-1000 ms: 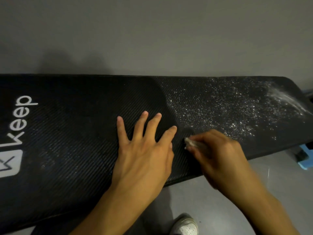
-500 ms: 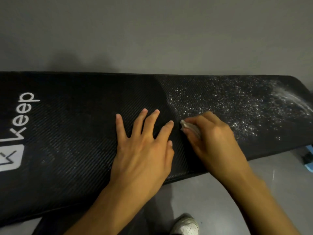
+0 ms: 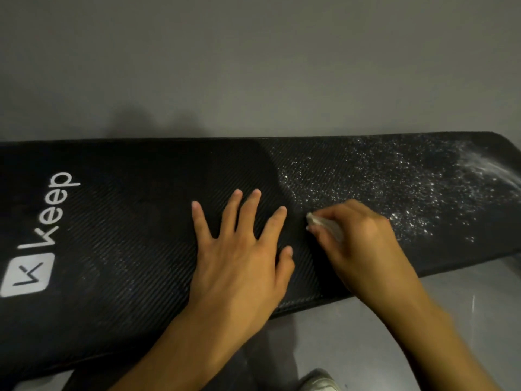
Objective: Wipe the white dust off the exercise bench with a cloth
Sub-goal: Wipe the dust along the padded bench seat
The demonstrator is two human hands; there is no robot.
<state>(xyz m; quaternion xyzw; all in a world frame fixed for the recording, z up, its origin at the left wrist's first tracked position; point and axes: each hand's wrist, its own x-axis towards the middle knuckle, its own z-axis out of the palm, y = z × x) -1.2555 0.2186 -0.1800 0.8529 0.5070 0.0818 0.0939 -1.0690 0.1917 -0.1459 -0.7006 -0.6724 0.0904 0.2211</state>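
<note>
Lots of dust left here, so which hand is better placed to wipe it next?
The right hand: it grips the cloth at the edge of the white dust. The left hand lies flat on a cleaner part of the bench, holding nothing.

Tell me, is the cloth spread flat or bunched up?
Bunched up. The right hand grips the cloth as a wad; only a small white end shows past its fingers.

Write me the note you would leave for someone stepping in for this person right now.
Left hand: flat, fingers spread, pressing on the bench.
Right hand: grips the cloth at the left edge of the white dust.
Done: the end with the Keep logo looks mostly clean.
Left: the right part is speckled, thickest at the far right end.
</note>
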